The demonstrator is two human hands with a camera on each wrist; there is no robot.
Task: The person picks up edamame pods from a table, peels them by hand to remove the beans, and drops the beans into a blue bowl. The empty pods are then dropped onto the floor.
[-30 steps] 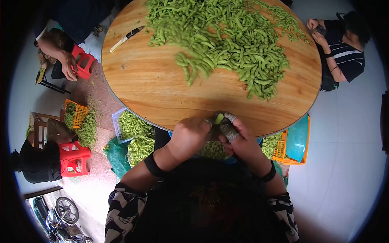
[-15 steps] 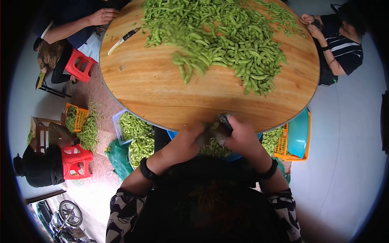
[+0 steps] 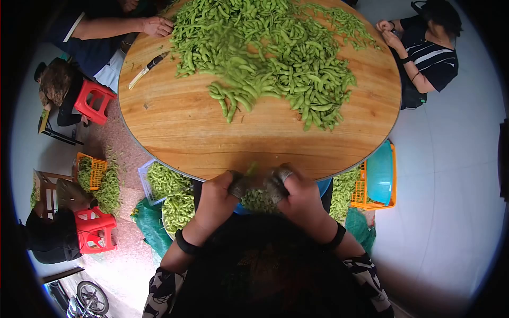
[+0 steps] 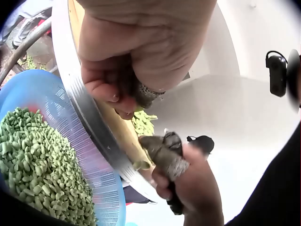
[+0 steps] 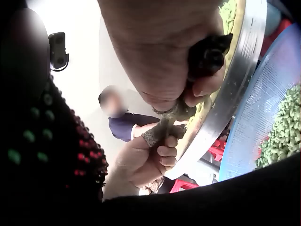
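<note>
My left hand (image 3: 216, 199) pinches a blurred green pod (image 3: 252, 168) at the round table's near edge, between its thumb and fingers. Grey wrapping covers the thumb of this hand (image 4: 141, 52) in the left wrist view. A short gap to the right, my right hand (image 3: 301, 196) has curled fingers and a grey-wrapped thumb. Its fingers grip a dark object (image 5: 207, 57), mostly hidden in the right wrist view. Beneath both hands, a blue basket (image 4: 107, 190) holds shelled green beans (image 4: 40, 169). A large heap of pods (image 3: 313, 74) covers the far part of the table (image 3: 180, 130).
A knife (image 3: 146, 71) lies at the table's left. One person's hand (image 3: 157, 26) rests at the upper left edge; another person (image 3: 432, 50) is at the upper right. Crates (image 3: 392, 199), a green sack (image 3: 151, 228) and red stools (image 3: 95, 230) surround the table.
My hands have moved apart from their close position over the table edge. The head view has shifted, and the other person's hand at upper left has reached the table.
</note>
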